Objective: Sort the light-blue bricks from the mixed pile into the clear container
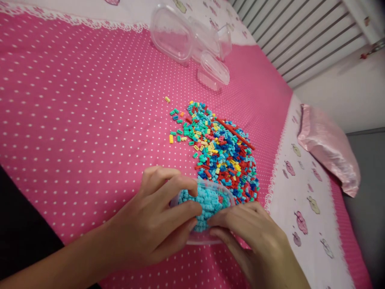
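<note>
A clear plastic container (207, 242) full of light blue toy bricks (206, 206) sits between my hands at the lower middle. My left hand (167, 212) is curled over its left side, with fingertips reaching past the rim and onto the bricks. On the right, my right hand (251, 230) pinches the near right rim, its index fingertip against the bricks and its thumb lower on the outside. A few red and green bits show at the right inside the container. Just beyond it spreads a large pile of mixed small bricks (225, 150).
Across the pile lies a thin red stick (234, 133). Farther back stand several clear plastic containers (171, 34) on the pink dotted bedspread (90, 100). Loose bricks lie left of the pile. A pink satin pillow (329, 146) and slatted bed rail (297, 32) are at the right.
</note>
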Action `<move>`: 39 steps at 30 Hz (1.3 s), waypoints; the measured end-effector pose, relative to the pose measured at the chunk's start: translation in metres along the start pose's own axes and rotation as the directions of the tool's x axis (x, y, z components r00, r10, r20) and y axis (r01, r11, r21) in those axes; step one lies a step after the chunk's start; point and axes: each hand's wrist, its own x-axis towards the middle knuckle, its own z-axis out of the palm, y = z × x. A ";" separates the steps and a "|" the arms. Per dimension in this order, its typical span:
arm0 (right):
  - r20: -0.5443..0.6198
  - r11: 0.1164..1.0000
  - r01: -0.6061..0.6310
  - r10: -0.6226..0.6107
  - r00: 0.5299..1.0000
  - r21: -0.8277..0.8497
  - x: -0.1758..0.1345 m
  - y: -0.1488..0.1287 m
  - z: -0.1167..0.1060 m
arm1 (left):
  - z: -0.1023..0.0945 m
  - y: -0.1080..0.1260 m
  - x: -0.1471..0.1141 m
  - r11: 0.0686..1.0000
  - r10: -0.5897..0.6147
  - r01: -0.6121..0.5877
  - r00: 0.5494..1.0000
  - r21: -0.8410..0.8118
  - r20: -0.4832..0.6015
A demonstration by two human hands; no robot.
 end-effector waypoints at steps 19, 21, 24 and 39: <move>0.070 0.996 0.056 -0.052 0.996 -0.064 0.000 0.000 -0.014 | 0.001 -0.001 -0.001 0.999 0.005 -0.005 1.000 -0.033 0.002; 0.050 0.995 0.060 -0.057 0.997 -0.075 -0.002 -0.004 -0.020 | 0.001 -0.001 -0.001 0.999 0.008 -0.008 1.000 -0.041 -0.001; -0.166 0.993 -0.027 0.007 0.986 -0.118 0.003 0.004 -0.021 | 0.001 -0.002 -0.002 0.999 0.018 -0.018 1.000 -0.039 -0.006; -0.261 0.967 -0.049 -0.018 0.965 -0.250 0.034 0.091 0.023 | 0.003 0.000 -0.002 0.998 -0.002 0.002 1.000 -0.068 -0.008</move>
